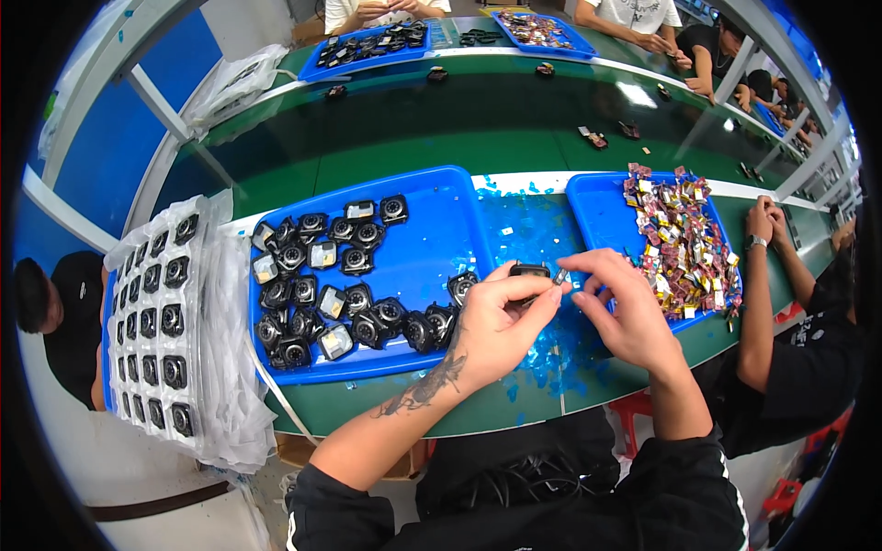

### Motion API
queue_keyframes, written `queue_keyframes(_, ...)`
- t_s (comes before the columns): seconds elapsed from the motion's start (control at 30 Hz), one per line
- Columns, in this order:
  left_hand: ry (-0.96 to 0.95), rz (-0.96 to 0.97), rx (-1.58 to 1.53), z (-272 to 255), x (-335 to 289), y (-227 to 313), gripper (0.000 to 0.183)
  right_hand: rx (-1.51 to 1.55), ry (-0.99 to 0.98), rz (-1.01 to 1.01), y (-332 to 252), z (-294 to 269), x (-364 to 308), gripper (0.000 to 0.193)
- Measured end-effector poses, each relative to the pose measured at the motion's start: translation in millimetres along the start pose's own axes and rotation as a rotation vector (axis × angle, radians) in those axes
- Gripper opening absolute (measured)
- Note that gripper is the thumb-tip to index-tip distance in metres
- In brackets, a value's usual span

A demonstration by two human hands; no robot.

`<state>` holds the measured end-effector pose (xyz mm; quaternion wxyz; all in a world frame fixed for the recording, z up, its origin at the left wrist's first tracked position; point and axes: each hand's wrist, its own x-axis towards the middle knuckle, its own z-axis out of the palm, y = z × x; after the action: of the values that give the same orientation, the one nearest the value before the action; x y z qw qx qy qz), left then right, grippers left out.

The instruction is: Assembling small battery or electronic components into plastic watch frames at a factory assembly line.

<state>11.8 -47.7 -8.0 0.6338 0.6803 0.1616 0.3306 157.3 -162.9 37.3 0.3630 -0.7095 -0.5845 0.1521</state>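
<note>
Your left hand grasps a black watch-shaped housing between thumb and fingers, above the worktop and near the right edge of the left tray. Your right hand is half curled beside it, with the index fingertip at a small silvery piece by the housing's right end; whether the fingers grip this piece cannot be told.

To the left of your hands lies a blue tray, partly filled with loose black housings, some showing pale faces. To the right, a second blue tray bears a heap of small circuit pieces in reddish, yellow and white. Between the two trays, scraps of blue film litter the green worktop. At far left, a stack of clear plastic blister trays holds further black housings in rows.

Beyond your trays runs a green conveyor belt carrying a few scattered parts. On its far side stand a blue tray of black parts and another of reddish pieces, with co-workers' hands behind them. At your right, a neighbour wears a wristwatch; red stools show below the worktop.
</note>
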Motion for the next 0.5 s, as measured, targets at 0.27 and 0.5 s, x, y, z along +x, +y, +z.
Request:
queue_keyframes(0.27, -0.177, -0.220, -0.252, -12, 6, 12, 0.020, 0.806, -0.019, -0.042, 20, 11, 2, 0.026)
queue_keyframes(0.5, -0.312, -0.225, -0.133, -4, 4, 5, 0.017, 0.939, 0.027, -0.010, 26, 10, -1, 0.007)
